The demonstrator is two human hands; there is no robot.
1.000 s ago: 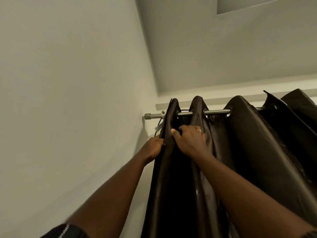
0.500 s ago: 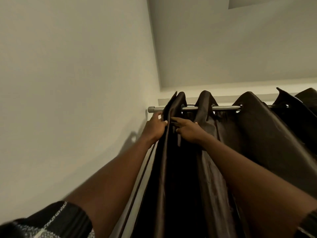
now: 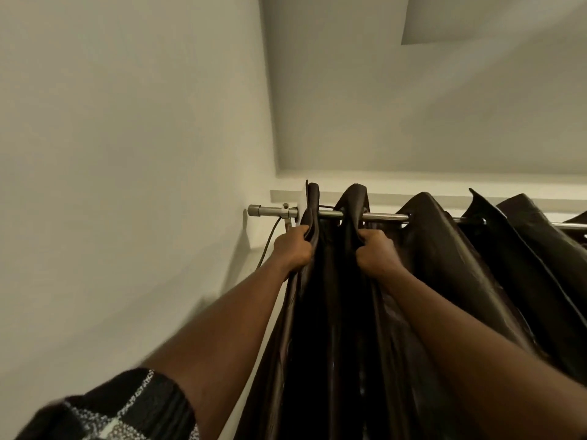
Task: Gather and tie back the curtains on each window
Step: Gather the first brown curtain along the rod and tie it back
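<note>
A dark brown curtain (image 3: 444, 265) hangs in several folds from a metal rod (image 3: 330, 214) high in the corner of the room. My left hand (image 3: 293, 249) grips the outermost left fold just under the rod. My right hand (image 3: 376, 250) grips the second fold beside it, fingers curled into the cloth. Both arms reach upward. The lower curtain runs out of view at the bottom.
The rod's end cap (image 3: 254, 210) and its bracket (image 3: 289, 214) sit close to the left wall (image 3: 127, 185). A thin cord (image 3: 268, 242) hangs from the bracket behind my left hand. Ceiling (image 3: 413, 106) lies just above.
Both hands have shifted from pinching one fold together to gripping separate folds, right hand moved right. The left fold now sits nearer the bracket. The view has moved closer.
</note>
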